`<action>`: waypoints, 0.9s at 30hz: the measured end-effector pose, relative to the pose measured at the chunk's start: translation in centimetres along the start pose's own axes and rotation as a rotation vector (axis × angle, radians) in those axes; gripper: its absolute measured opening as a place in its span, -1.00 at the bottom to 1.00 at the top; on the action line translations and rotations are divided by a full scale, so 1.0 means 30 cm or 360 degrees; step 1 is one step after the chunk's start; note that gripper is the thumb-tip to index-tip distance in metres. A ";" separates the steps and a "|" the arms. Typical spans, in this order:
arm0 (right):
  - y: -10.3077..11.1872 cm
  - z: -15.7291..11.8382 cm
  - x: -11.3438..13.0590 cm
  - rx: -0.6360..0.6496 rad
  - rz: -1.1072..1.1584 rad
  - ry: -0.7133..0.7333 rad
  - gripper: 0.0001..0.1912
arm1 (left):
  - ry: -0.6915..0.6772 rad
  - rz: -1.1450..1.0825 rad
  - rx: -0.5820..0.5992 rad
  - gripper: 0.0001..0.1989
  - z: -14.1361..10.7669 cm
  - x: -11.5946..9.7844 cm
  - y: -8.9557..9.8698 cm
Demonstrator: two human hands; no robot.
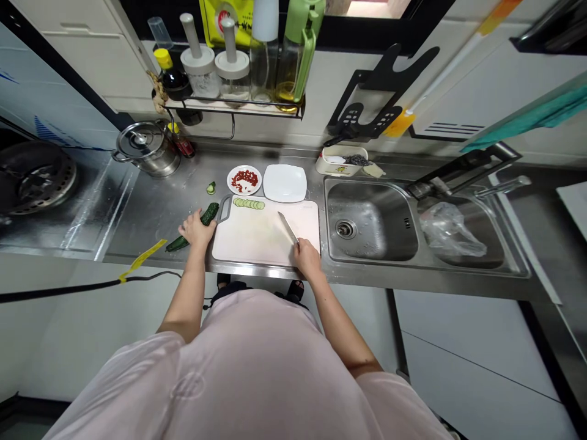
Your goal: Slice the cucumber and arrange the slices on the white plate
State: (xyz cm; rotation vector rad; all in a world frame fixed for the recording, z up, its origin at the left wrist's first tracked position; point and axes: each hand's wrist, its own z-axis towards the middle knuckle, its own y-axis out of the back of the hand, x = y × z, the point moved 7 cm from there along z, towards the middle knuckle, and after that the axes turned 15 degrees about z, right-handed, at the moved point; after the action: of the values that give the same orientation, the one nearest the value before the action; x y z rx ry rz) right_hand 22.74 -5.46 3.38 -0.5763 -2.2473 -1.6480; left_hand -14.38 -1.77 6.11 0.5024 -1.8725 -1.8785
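Grip of right hand (308, 258) on kitchen knife (288, 227), tip angled away-left

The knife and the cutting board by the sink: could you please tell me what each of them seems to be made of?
The knife blade looks like steel, going by its bright metallic sheen; its handle is hidden in the right hand. The cutting board is probably plastic: smooth, matte, pale surface, moulded grey grip.

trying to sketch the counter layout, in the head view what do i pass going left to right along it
gas burner → stainless steel pot → cucumber → white cutting board → steel sink basin → plastic bag in the second basin
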 end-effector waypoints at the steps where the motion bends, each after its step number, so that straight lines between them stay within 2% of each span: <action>1: 0.000 0.003 0.000 0.0014 -0.0010 -0.0007 -0.71 | -0.0004 -0.0013 -0.0036 -0.42 -0.014 -0.013 0.019; 4: 0.000 0.006 0.000 0.0043 -0.0036 -0.0019 -0.72 | -0.0082 -0.0105 -0.0081 -0.39 -0.066 -0.077 0.059; 6: 0.001 0.006 0.003 0.0045 -0.0047 -0.0014 -0.73 | -0.0247 -0.0196 -0.0043 -0.42 -0.104 -0.151 0.060; 9: -0.001 0.004 0.006 0.0051 -0.0053 -0.0006 -0.73 | -0.0497 -0.0261 -0.0002 -0.58 -0.159 -0.276 0.033; 12: -0.004 0.005 0.005 0.0066 -0.0047 -0.0008 -0.72 | -0.0711 -0.0337 0.0049 -0.62 -0.195 -0.391 -0.013; 14: -0.005 0.006 0.004 0.0072 -0.0043 -0.0013 -0.71 | -0.0772 -0.0350 0.0077 -0.62 -0.201 -0.445 -0.039; 18: -0.004 0.009 -0.002 0.0101 -0.0052 -0.0048 -0.71 | -0.0782 -0.0318 0.0103 -0.63 -0.177 -0.512 -0.063; 27: -0.006 0.015 -0.002 0.0105 -0.0042 -0.0055 -0.73 | -0.0725 -0.0215 0.0124 -0.62 -0.081 -0.596 -0.058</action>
State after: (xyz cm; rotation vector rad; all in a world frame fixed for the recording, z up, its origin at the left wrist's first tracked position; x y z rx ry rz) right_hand 22.70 -5.08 3.05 -0.5654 -2.3342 -1.5811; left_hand 1.83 5.88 3.42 0.2408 -2.2529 -2.1535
